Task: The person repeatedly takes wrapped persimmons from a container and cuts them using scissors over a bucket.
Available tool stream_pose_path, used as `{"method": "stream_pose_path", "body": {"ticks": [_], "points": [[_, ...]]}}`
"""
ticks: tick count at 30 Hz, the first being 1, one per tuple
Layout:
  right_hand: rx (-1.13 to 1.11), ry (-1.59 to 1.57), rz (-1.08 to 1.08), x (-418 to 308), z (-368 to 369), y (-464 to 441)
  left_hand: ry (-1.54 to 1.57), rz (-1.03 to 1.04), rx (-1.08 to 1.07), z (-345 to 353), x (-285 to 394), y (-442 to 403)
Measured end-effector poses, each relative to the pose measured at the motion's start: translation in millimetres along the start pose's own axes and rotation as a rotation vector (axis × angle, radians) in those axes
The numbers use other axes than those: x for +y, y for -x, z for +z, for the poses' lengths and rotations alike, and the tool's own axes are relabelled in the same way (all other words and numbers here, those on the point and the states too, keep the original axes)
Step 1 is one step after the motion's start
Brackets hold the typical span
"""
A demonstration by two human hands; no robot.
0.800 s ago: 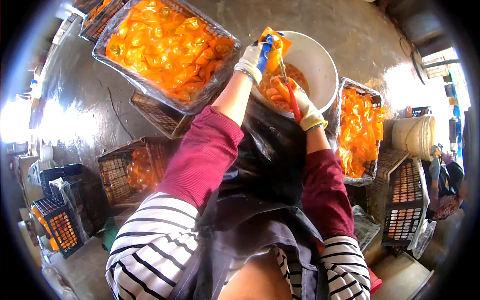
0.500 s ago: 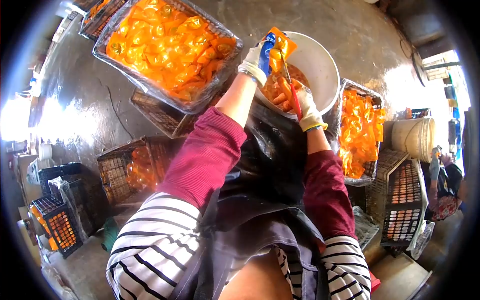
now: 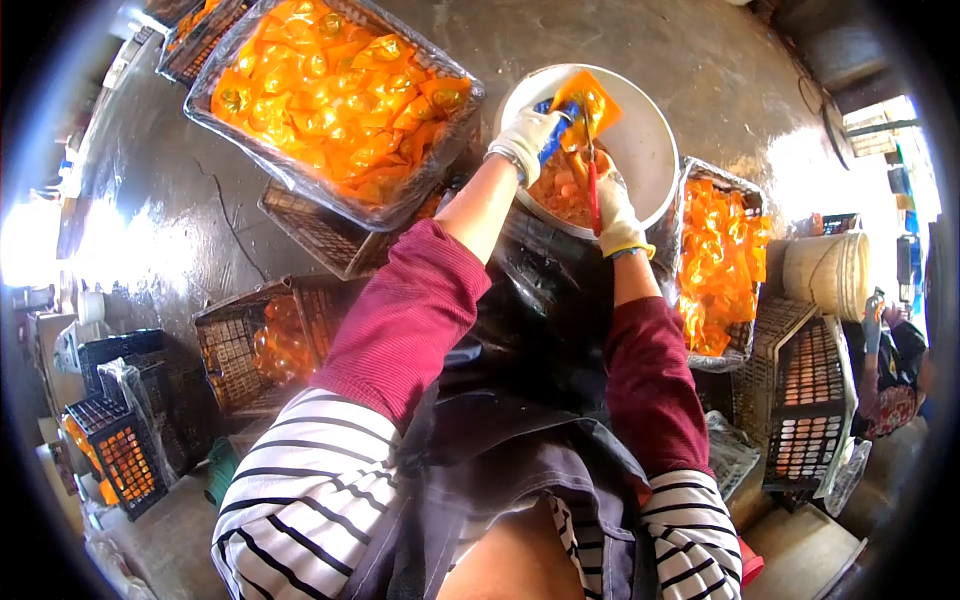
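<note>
My left hand, in a white glove with blue fingers, grips a shiny orange packet above a white bucket. My right hand, also gloved, is closed round red-handled scissors. Their blades point up and reach the lower edge of the packet; whether they are open or closed there I cannot tell. Orange-brown, finger-like pieces and reddish bits lie in the bucket, partly hidden by my hands.
A plastic-lined crate full of orange packets stands left of the bucket, on another crate. A smaller lined crate of packets is at right. Further right are a cream bucket, stacked crates and another person.
My left hand has moved down and right with the packet, further over the bucket. The scissors have turned more upright, and my right hand has shifted only slightly.
</note>
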State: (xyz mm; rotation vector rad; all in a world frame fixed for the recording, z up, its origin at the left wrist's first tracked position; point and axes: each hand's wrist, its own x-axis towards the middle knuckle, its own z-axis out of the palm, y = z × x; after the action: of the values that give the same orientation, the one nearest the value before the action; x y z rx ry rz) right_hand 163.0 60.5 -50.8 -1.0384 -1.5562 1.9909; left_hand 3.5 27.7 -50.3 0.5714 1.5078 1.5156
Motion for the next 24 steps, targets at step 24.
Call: {"method": "stream_pose_path", "body": {"ticks": [24], "points": [[-0.125,0.042,-0.038,0,0,10,-0.851,0.249,0.151,43,31,33]]}}
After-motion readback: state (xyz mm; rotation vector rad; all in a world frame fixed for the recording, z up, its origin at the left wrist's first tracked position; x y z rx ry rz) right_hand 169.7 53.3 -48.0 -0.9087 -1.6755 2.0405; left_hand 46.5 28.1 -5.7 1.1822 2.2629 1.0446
